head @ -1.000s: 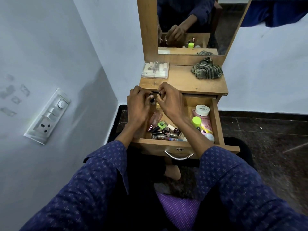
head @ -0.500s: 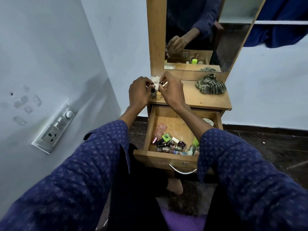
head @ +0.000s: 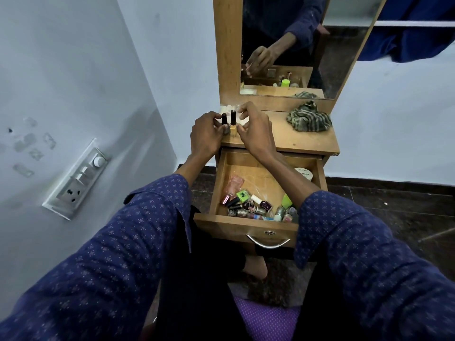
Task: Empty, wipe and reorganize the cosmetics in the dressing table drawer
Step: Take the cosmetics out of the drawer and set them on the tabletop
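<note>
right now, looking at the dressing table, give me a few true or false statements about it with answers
1. The wooden drawer is open. True.
2. Two small black-capped nail polish bottles stand upright on the wooden tabletop. True.
3. The drawer is empty. False: mixed cosmetics still lie in it.
4. The striped green cloth lies in the drawer. False: it is on the tabletop.
5. Both hands, left and right, are at the bottles. True.

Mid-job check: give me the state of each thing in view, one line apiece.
Drawer: pulled open, cosmetics remain inside.
Grey bottle: upright on the tabletop, left hand holds it.
Yellow bottle: upright beside it, capped.
Right hand: fingers at the yellow bottle.
Striped cloth: crumpled, unused.
White jar: lidded, in drawer.
</note>
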A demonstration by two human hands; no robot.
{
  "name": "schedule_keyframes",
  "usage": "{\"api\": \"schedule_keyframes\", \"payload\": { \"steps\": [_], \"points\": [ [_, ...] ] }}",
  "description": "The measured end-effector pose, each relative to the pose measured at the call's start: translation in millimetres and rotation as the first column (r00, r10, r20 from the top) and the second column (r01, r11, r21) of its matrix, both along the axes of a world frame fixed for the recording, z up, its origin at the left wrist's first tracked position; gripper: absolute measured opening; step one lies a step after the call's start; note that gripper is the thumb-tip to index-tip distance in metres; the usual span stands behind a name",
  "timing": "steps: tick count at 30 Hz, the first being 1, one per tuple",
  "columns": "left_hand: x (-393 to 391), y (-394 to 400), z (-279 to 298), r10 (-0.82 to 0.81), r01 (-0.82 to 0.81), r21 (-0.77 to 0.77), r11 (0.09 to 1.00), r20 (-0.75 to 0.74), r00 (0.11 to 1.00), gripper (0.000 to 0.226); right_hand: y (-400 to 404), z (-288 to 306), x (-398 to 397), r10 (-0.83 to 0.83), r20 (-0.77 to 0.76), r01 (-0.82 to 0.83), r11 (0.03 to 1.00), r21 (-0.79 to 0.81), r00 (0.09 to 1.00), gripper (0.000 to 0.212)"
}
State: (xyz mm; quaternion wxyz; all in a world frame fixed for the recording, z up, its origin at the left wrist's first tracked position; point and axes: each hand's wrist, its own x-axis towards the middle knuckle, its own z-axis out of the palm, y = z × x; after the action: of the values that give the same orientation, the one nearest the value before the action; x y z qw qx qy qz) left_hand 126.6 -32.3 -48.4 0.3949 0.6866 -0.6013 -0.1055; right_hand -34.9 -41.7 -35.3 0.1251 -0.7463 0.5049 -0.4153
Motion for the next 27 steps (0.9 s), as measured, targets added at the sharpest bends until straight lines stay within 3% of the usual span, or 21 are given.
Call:
{"api": "schedule_keyframes", "payload": {
  "steps": [2, 6, 10, 15, 22, 27],
  "points": [
    [-3.7, 7.4, -6.6, 0.027, -0.027, -0.001, 1.000, -0.050, 0.998, 0.040, 16.9, -8.7, -6.9, 0.011, 0.008, -0.011, 1.000, 0.010, 1.000, 0.031],
    [-20.0, 34.5, -23.3, 0.016, -0.021, -0.070, 0.997, -0.068, 0.998, 0.013, 55.6, -36.7, -25.8, 0.067, -0.072, -0.058, 0.992, 0.113, 0.995, 0.016],
    [-31.3, 66.2, -53.2, -0.198, 0.185, 0.080, 0.979, 0.198, 0.960, 0.006, 88.1, -71.2, -44.3, 0.156, -0.168, -0.103, 0.952, 0.290, 0.973, 0.016],
    [-37.6, 88.4, -76.5, -0.303, 0.171, 0.264, 0.949, 0.621, 0.723, 0.017, 100.2, -90.0, -48.4, 0.319, -0.235, -0.213, 0.898, 0.385, 0.918, 0.013],
    [-47.4, 96.7, -71.6, -0.235, -0.030, 0.316, 0.948, 0.761, 0.605, 0.040, 104.2, -88.0, -40.9, 0.366, -0.452, -0.216, 0.912, 0.350, 0.814, 0.030],
    [-45.3, 96.8, -71.9, -0.235, -0.008, 0.307, 0.952, 0.745, 0.624, 0.041, 104.1, -87.2, -38.8, 0.305, -0.528, -0.158, 0.939, 0.307, 0.792, 0.037]
  ]
}}
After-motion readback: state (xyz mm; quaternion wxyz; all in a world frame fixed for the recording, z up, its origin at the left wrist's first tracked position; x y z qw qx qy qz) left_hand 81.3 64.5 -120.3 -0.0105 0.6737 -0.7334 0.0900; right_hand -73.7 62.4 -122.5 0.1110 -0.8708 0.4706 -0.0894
